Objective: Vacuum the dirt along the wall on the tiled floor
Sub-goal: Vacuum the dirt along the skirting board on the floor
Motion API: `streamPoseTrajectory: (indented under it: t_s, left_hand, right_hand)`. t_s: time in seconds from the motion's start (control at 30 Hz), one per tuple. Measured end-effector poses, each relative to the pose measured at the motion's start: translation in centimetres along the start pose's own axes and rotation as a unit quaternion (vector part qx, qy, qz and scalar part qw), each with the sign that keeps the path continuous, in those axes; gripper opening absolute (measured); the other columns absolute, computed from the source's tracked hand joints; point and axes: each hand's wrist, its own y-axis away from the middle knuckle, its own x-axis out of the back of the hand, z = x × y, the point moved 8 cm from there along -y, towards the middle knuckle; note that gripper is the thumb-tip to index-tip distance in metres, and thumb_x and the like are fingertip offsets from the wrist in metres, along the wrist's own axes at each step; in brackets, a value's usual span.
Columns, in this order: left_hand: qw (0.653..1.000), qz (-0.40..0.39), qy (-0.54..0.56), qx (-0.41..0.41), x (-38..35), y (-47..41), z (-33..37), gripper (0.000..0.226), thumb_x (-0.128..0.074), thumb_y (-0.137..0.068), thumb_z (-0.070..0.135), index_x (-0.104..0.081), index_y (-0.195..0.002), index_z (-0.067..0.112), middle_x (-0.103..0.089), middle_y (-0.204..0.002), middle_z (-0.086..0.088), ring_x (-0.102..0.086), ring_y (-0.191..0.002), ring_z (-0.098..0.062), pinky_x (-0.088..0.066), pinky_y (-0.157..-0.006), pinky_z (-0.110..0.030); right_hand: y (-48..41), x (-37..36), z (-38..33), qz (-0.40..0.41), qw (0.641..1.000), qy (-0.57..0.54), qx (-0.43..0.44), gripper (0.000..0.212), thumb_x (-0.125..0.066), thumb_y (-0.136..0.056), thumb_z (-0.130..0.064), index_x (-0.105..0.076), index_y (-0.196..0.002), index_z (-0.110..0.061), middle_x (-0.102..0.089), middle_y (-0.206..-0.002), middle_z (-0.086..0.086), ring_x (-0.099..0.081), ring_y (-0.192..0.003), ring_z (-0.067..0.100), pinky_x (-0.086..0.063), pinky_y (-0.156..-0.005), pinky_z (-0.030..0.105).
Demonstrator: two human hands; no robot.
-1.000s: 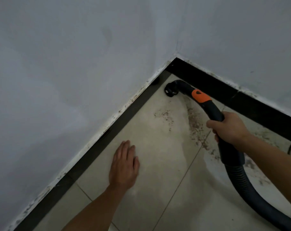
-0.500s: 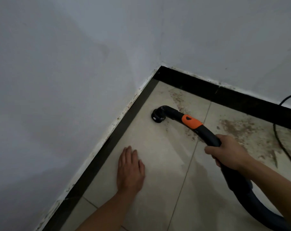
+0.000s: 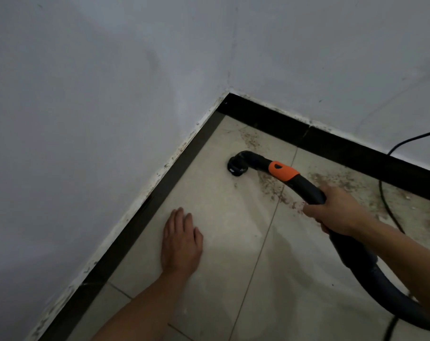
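Room corner: two pale painted walls meet top centre, paint chipped along the bottom edge. Black skirting runs along both. Tiled floor is light beige, large tiles, with one grout line running toward the right-hand wall.

Vacuum hose enters from bottom right, dark, curved, with an orange collar near the end. Nozzle sits face down on the tile just short of the corner, near both skirtings, touching neither.

Right hand grips the hose behind the collar, fingers wrapped round it. Left hand lies palm down on the tile near the left skirting, fingers straight and together, holding nothing.

Dirt: brown specks under the hose, more in a band along the right-hand skirting and some in the corner. Thin black cable trails over the dirty strip at right.
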Motion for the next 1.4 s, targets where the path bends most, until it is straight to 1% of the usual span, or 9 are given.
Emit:
streamPoseTrajectory:
  t_s: [0.1, 0.27, 0.43, 0.57, 0.7, 0.8, 1.1, 1.23, 1.4]
  left_hand:
    - [1.0, 0.001, -0.002, 0.002, -0.1, -0.1, 0.0, 0.048, -0.036, -0.088, 0.028, -0.062, -0.118, 0.001, -0.055, -0.132, -0.022, -0.048, -0.125, -0.036, -0.042, -0.102, -0.045]
    - [1.0, 0.007, -0.001, -0.001, -0.1, 0.0, 0.0, 0.048, -0.035, -0.088, 0.028, -0.061, -0.118, 0.0, -0.054, -0.132, -0.022, -0.047, -0.126, -0.036, -0.04, -0.103, -0.045]
    - [1.0, 0.004, -0.002, 0.002, -0.3, 0.0, -0.1, 0.049, -0.035, -0.088, 0.028, -0.06, -0.119, 0.0, -0.053, -0.132, -0.023, -0.047, -0.126, -0.037, -0.041, -0.102, -0.046]
    - [1.0, 0.004, 0.001, 0.001, -0.1, 0.0, 0.0, 0.049, -0.034, -0.089, 0.029, -0.06, -0.119, 0.001, -0.053, -0.133, -0.022, -0.046, -0.127, -0.037, -0.041, -0.103, -0.046]
    - [1.0, 0.014, 0.005, -0.004, 0.0, 0.0, -0.1, 0.049, -0.035, -0.088, 0.028, -0.061, -0.117, -0.001, -0.054, -0.131, -0.023, -0.047, -0.125, -0.038, -0.041, -0.102, -0.046]
    - [1.0, 0.015, 0.006, -0.002, -0.1, 0.0, -0.2, 0.049, -0.034, -0.088, 0.028, -0.061, -0.117, -0.001, -0.054, -0.131, -0.024, -0.047, -0.125, -0.039, -0.041, -0.101, -0.047]
    - [0.999, 0.033, 0.009, -0.028, -0.3, -1.7, 1.4, 0.046, -0.034, -0.085, 0.023, -0.061, -0.114, 0.0, -0.054, -0.126, -0.026, -0.048, -0.119, -0.042, -0.041, -0.098, -0.049]
    - [0.999, 0.027, 0.019, -0.009, -0.9, -3.9, 3.1, 0.038, -0.045, -0.086, 0.016, -0.059, -0.117, -0.003, -0.053, -0.127, -0.028, -0.048, -0.12, -0.045, -0.042, -0.1, -0.052]
    - [0.999, 0.034, 0.008, -0.008, -1.5, -3.9, 3.5, 0.045, -0.036, -0.09, 0.021, -0.057, -0.122, -0.002, -0.051, -0.132, -0.028, -0.044, -0.124, -0.044, -0.038, -0.104, -0.052]
  right_hand:
    - [1.7, 0.5, 1.4, -0.015, 1.0, -0.009, -0.004, 0.014, -0.071, -0.085, -0.012, -0.057, -0.084, -0.009, -0.06, -0.054, 0.008, -0.055, -0.036, 0.017, -0.047, -0.045, 0.028]
    - [4.4, -0.8, 3.5, -0.027, 0.999, -0.017, 0.002, 0.013, -0.071, -0.084, -0.008, -0.058, -0.086, -0.007, -0.058, -0.051, 0.005, -0.055, -0.038, 0.018, -0.046, -0.044, 0.03]
    - [5.0, -2.8, 3.6, -0.001, 1.0, -0.019, 0.013, 0.014, -0.071, -0.082, -0.014, -0.059, -0.089, -0.014, -0.063, -0.058, 0.007, -0.06, -0.041, 0.016, -0.049, -0.048, 0.031]
    - [5.1, -4.9, 1.8, -0.044, 0.998, -0.014, 0.047, 0.015, -0.071, -0.082, -0.016, -0.057, -0.087, -0.019, -0.062, -0.06, 0.004, -0.06, -0.043, 0.016, -0.049, -0.048, 0.03]
    - [6.4, -4.4, 3.9, 0.015, 0.999, 0.023, 0.022, 0.017, -0.072, -0.078, -0.023, -0.057, -0.085, -0.023, -0.064, -0.065, 0.003, -0.064, -0.052, 0.021, -0.054, -0.057, 0.039]
    - [8.2, -3.9, 7.5, 0.03, 0.999, 0.012, -0.027, 0.016, -0.074, -0.076, -0.024, -0.06, -0.083, -0.022, -0.065, -0.064, 0.005, -0.064, -0.053, 0.023, -0.055, -0.057, 0.041]
    - [10.9, 1.3, 15.9, 0.079, 0.989, 0.013, -0.127, 0.013, -0.078, -0.077, -0.015, -0.066, -0.081, -0.015, -0.064, -0.052, 0.008, -0.063, -0.045, 0.024, -0.049, -0.05, 0.033]
    - [8.3, 1.5, 14.4, 0.089, 0.989, -0.024, -0.114, 0.013, -0.075, -0.08, -0.014, -0.063, -0.078, -0.011, -0.064, -0.049, 0.007, -0.059, -0.038, 0.017, -0.045, -0.046, 0.028]
    - [2.4, 0.8, 9.7, 0.097, 0.986, -0.104, -0.09, 0.015, -0.071, -0.082, -0.01, -0.06, -0.076, -0.002, -0.06, -0.051, 0.008, -0.054, -0.035, 0.015, -0.042, -0.043, 0.024]
